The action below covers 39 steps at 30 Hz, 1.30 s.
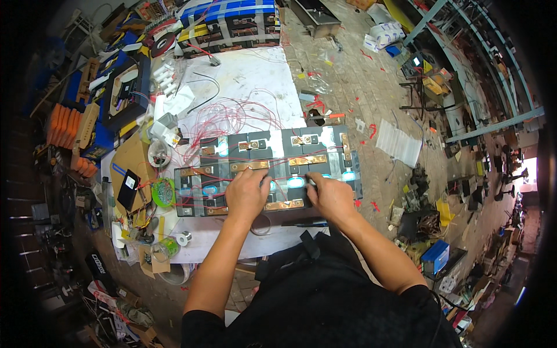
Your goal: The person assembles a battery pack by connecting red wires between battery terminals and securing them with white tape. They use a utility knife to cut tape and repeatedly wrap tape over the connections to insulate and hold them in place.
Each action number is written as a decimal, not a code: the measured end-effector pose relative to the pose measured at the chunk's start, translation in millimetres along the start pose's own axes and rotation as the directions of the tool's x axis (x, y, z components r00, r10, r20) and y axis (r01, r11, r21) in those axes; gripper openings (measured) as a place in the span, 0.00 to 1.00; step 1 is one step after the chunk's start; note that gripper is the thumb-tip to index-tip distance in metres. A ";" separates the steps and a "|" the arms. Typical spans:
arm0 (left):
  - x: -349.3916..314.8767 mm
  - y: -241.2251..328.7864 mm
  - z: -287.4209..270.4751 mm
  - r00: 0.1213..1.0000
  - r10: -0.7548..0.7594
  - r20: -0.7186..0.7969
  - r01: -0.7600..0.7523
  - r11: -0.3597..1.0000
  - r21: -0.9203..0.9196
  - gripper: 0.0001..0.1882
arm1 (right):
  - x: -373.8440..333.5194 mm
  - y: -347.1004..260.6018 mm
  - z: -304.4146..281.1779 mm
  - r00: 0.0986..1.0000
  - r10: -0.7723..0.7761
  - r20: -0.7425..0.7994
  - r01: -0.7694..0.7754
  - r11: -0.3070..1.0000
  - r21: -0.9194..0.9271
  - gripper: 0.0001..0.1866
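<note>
Battery pack [279, 168]: across the white table's [249, 72] near part.
Left hand [246, 194]: fingers bent at a copper busbar [261, 165]; cannot tell whether pinching.
Right hand [333, 197]: curled over the pack's right half; cannot tell its grip.
Red wires [227, 110]: tangled beyond the pack, some crossing it.

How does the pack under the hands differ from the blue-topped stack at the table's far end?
The near pack shows copper-coloured bars across its dark top; the far stack has a blue top. The left hand and right hand are on the near pack; neither touches the far stack. Both carry bands of tape.
</note>
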<state>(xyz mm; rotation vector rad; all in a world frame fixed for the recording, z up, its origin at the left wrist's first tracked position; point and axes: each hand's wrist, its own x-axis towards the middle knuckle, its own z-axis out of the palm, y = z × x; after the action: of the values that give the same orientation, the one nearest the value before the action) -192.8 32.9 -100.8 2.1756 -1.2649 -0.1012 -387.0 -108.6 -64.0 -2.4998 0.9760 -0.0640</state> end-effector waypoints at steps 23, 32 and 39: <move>34.7 -12.9 -12.1 0.935 -0.129 0.330 -0.002 0.930 0.368 0.09 | 81.7 7.7 23.4 0.993 -0.115 -0.036 0.116 0.993 0.004 0.08; 34.8 -5.2 -29.1 0.942 -0.052 0.332 -0.032 0.970 0.243 0.10 | 90.2 9.8 22.9 0.988 -0.153 -0.002 0.152 0.988 -0.039 0.10; 34.1 -12.1 -20.7 0.929 -0.177 0.326 0.058 0.937 0.345 0.09 | 90.3 7.7 17.8 1.000 -0.020 -0.021 0.019 1.000 -0.016 0.12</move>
<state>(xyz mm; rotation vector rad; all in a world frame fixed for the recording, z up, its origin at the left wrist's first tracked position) -157.8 19.2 -82.7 2.6130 -1.4250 -0.3694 -320.8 -165.5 -93.9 -2.5282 0.9646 -0.0896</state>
